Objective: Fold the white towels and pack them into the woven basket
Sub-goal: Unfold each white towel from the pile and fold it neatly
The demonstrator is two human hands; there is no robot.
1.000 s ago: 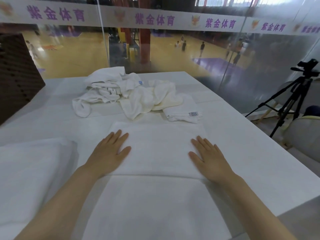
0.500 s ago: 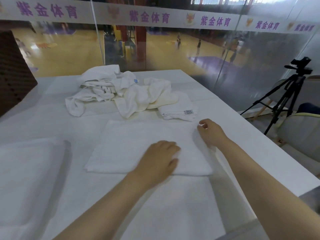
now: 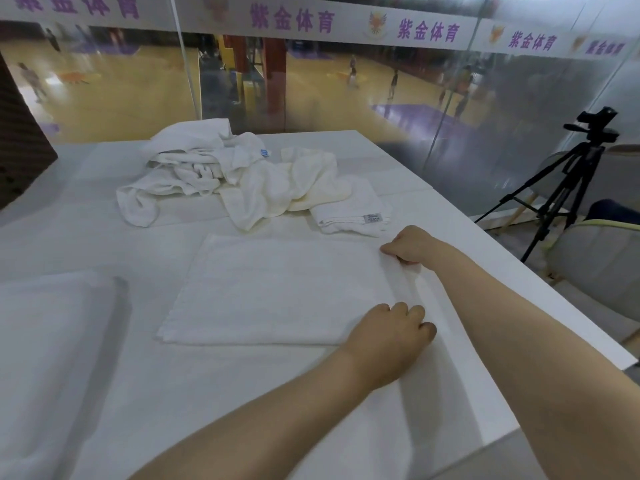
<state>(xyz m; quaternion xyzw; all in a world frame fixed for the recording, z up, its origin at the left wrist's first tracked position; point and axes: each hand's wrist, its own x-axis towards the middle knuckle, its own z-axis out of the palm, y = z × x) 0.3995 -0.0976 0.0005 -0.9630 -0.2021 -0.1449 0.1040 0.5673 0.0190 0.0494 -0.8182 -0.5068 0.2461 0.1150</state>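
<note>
Since a second ago both hands have gone from lying flat on the towel's two ends to its right edge: the left hand (image 3: 389, 336) has crossed over to the near right corner, the right hand (image 3: 412, 244) has gone to the far right corner. Right hand fingers curled, pinching that corner. Left hand fingers curled down over the near corner; looks like a grip starting, but its fingertips are hidden, so I can't tell for sure.

The half-folded towel (image 3: 277, 289) lies flat mid-tabletop (image 3: 433, 209). Pile of unfolded towels (image 3: 235, 178) behind it, one folded towel (image 3: 349, 211) just beside the pile on the right. Another white stack (image 3: 45, 341) at left. Woven basket not clearly in view.

Step in hand, likely: fold right edge over to left. To do well: lift both corners together, keep the edge taut, carry it across level, match corners to the left edge, then smooth flat. Uneven lift would skew the fold.
</note>
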